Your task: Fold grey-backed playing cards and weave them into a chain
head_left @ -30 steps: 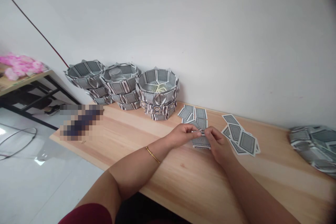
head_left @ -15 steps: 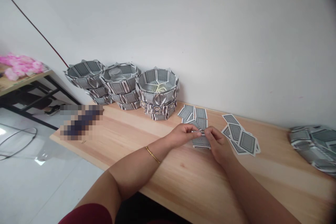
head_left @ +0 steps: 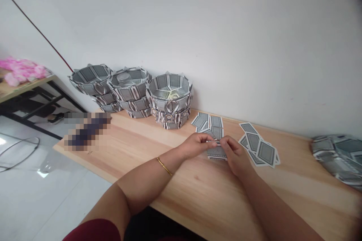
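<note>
Both your hands at the card (head_left: pixel 217 152), which lies just beneath and between the fingers, over the middle of the desk (head_left: pixel 135 143); left hand (head_left: pixel 197 145) comes in from its left, thumb and forefinger pinched at the far edge; right hand (head_left: pixel 235 154) pinches at the far right corner, fingertips just beside the left's; neither hand is clearly nearer; far edge partly covered by your fingers, so long axis cannot be told, near edge runs crosswise; whether the card touches the wood, cannot tell; far pile (head_left: pixel 216 122) just beyond your fingertips, between them and the wall (head_left: pixel 254 45); right pile (head_left: pixel 266 153) near the right hand, fanned flat; tubs (head_left: pixel 169 99) stand against the wall, beyond and left, well apart from your left hand; another tub (head_left: pixel 322 150) far right, cut off by the frame; wood shows on your side of the card, out to the desk's near edge; more between left forearm and tubs.
</note>
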{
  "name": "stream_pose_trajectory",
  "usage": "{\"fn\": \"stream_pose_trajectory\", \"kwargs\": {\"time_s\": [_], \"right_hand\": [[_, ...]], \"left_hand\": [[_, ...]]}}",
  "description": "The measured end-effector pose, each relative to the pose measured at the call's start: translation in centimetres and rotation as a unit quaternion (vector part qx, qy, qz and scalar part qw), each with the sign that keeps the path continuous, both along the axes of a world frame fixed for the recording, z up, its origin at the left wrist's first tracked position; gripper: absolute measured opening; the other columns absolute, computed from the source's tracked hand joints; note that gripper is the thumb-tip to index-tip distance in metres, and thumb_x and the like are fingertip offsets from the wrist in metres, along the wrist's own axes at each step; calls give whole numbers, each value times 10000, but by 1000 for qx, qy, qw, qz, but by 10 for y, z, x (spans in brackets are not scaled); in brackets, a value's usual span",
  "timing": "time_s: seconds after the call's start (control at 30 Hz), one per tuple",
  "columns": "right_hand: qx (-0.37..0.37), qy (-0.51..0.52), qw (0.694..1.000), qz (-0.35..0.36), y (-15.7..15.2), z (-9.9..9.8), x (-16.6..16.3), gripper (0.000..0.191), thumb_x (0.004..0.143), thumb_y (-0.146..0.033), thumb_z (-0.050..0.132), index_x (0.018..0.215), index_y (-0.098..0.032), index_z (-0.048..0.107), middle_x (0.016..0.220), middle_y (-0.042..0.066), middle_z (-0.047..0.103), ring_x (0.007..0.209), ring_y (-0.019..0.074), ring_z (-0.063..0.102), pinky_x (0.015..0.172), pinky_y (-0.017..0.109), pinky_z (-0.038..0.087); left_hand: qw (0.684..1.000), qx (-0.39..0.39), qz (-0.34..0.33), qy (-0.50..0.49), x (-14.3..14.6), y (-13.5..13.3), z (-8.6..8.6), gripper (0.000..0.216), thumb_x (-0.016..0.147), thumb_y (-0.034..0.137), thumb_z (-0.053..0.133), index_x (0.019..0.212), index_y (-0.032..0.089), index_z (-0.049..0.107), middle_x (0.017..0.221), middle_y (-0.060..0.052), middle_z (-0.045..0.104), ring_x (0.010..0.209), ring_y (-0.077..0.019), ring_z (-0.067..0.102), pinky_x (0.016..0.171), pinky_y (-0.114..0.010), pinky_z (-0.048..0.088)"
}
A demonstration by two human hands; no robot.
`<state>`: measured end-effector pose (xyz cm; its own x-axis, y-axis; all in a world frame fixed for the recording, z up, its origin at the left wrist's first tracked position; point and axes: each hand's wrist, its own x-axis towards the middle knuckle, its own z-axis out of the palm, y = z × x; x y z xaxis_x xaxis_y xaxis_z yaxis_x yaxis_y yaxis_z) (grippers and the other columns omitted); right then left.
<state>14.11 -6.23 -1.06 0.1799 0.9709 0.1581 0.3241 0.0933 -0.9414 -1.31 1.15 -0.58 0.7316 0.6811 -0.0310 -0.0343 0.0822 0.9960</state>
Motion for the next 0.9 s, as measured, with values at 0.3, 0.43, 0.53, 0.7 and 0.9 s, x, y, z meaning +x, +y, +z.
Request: {"fn": "stream_pose_trajectory", "kwargs": {"time_s": [0.3, 0.43, 0.53, 0.7, 0.9], "right_hand": [[4, -9, 1000, 3, 0, 1, 1, 322, 860, -449, 468, 652, -204, 487, 611, -28, 433, 595, 131, 406, 551, 231, 348], [9, -6, 1000, 7, 0, 0, 1, 313, 859, -436, 473, 649, -205, 480, 608, -31, 421, 598, 130, 399, 555, 230, 341], [5, -6, 1000, 10, 0, 0, 1, 315, 857, -442, 473, 648, -206, 478, 604, -32, 416, 595, 132, 397, 555, 233, 337], [6, -4, 1000, 12, 0, -1, 1, 315, 858, -447, 474, 657, -205, 489, 603, -34, 416, 587, 129, 395, 552, 235, 332], [2, 2, 1000, -2, 0, 0, 0, 336, 849, -468, 477, 644, -202, 474, 594, -35, 399, 578, 125, 382, 539, 231, 325]], "left_hand": [[1000, 1, 4, 7, 0, -1, 1, 440, 640, 533, 659, 771, 114, 621, 665, 21, 505, 634, -81, 402, 613, -220, 317], [1000, -2, -3, 4, 0, -1, 1, 420, 651, 521, 655, 729, 112, 603, 637, 30, 474, 611, -72, 376, 591, -214, 298], [1000, 6, -6, 12, 0, 0, 1, 409, 669, 512, 646, 712, 110, 592, 613, 39, 448, 590, -66, 351, 570, -213, 278], [1000, 9, -6, 11, 0, 0, 0, 401, 672, 503, 650, 734, 109, 604, 626, 35, 470, 604, -70, 375, 582, -214, 293], [999, -23, 15, -20, 2, -1, 0, 404, 646, 455, 697, 841, 108, 630, 774, -23, 586, 714, -102, 487, 691, -238, 372]]}}
